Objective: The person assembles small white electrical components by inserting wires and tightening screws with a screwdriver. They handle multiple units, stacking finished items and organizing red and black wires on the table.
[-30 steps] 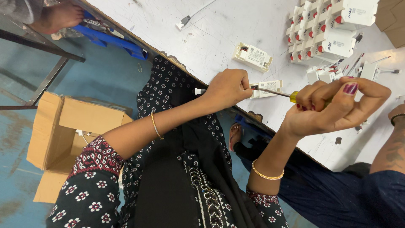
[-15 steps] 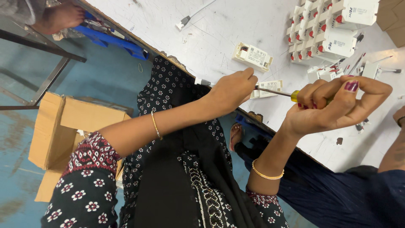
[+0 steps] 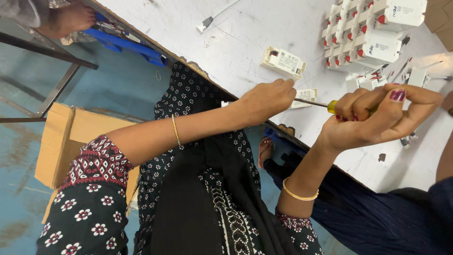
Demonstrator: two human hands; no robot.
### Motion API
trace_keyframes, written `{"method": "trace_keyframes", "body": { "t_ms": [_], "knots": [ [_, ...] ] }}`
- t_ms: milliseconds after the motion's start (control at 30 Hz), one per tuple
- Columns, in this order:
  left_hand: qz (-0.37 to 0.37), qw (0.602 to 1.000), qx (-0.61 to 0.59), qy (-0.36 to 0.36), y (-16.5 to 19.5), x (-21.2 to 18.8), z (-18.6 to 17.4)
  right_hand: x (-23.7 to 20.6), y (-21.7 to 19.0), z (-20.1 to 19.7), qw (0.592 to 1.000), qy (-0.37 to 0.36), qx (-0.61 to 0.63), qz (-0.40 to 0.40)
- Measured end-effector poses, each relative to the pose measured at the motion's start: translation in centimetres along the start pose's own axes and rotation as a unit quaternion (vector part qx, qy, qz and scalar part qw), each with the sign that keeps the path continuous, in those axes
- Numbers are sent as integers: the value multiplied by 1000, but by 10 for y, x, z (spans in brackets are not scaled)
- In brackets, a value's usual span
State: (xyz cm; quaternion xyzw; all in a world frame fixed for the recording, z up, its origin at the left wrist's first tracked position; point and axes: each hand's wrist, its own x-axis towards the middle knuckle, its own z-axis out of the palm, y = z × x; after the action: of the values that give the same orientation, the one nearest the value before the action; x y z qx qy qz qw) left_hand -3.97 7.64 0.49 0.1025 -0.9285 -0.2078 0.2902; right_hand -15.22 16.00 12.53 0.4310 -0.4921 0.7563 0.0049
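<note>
My left hand is closed around a small white part, mostly hidden in the fist, with a white edge showing at its fingertips. My right hand grips a screwdriver by its yellow handle. The thin metal shaft runs from that handle into my left fist. Both hands hover over the front edge of the white scratched table. A thin gold bangle sits on each wrist.
A single white module lies just beyond my left hand. Several stacked white units with red buttons fill the far right. A cardboard box stands on the blue floor. Another person's hand is far left, another's arm at right.
My left hand has shifted a little farther over the table edge while staying on the screwdriver tip. My right hand keeps its grip on the handle, fingers slightly re-curled.
</note>
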Motion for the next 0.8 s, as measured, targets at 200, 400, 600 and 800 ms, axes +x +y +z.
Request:
{"method": "trace_keyframes", "body": {
  "t_ms": [200, 400, 600, 800],
  "knots": [
    [38, 998, 5, -45, -7, 7, -4, 4, 7, -2, 1000, -21, 0, -3],
    [9, 999, -41, -13, -7, 4, -2, 8, 12, -3, 1000, 11, -4, -5],
    [-27, 997, -72, 13, -7, -2, 1, -5, 1, 2, 999, 7, -14, -33],
    [-61, 988, -132, 49, -9, -16, -6, 4, -15, -15, 999, 17, -25, -27]
  ]
}}
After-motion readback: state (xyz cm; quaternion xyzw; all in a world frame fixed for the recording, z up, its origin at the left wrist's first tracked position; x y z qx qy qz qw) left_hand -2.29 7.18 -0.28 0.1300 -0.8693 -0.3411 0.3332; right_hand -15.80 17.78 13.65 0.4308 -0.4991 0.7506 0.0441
